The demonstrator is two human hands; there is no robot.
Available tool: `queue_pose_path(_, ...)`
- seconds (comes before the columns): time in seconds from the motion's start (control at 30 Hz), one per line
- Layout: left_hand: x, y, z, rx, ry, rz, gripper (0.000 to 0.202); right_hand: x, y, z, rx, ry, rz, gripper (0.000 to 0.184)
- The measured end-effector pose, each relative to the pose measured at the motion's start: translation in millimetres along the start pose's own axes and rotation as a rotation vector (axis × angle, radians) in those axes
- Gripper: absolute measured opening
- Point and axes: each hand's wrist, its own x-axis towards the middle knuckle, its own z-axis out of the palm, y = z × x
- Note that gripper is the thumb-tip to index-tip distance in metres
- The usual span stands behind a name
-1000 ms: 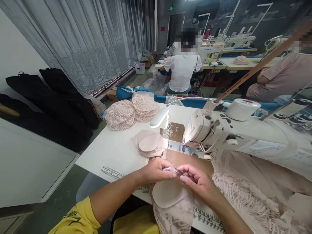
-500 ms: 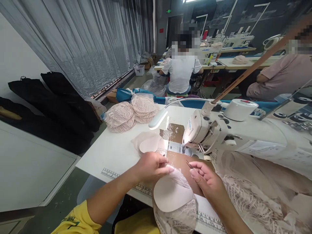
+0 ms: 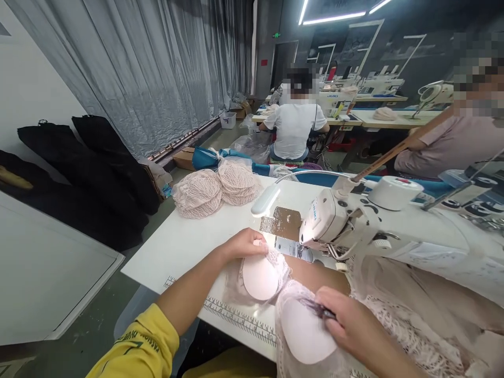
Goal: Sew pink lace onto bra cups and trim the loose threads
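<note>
My left hand (image 3: 249, 244) pinches the lace top edge of a pale pink bra cup (image 3: 260, 278), which rests on the sewing table in front of the machine. A second cup (image 3: 305, 333) of the same lace piece hangs over the table's front edge. Over its upper lace edge, my right hand (image 3: 342, 315) is closed around a small dark pointed tool (image 3: 327, 313). Blur and the fingers partly hide the tool, so its kind is unclear. To the right of the cups stands the white sewing machine (image 3: 326, 218), its needle area just beyond my hands.
Two stacks of lace cups (image 3: 199, 194) sit at the table's back left. A lamp (image 3: 265, 202) bends low over the machine bed. Lace fabric (image 3: 409, 320) is heaped on the right. Ahead, one person (image 3: 295, 128) sits at another machine; another person (image 3: 452, 136) is at far right.
The lace piece has shifted so both cups lie side by side. My left hand has moved up to the farther cup; my right hand has brought the tool down onto the nearer cup's edge.
</note>
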Motion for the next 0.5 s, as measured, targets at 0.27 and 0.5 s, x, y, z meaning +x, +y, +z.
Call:
queue_pose_path(0.27, -5, 2, 4.4, -0.239, -0.167, 0.154, 0.031, 45, -17, 3, 0.558, 0.167, 0.217, 0.041)
queue_pose_path(0.5, -10, 6, 2.7, -0.149, -0.148, 0.233, 0.03, 59, -21, 16, 0.653, 0.132, 0.106, 0.034)
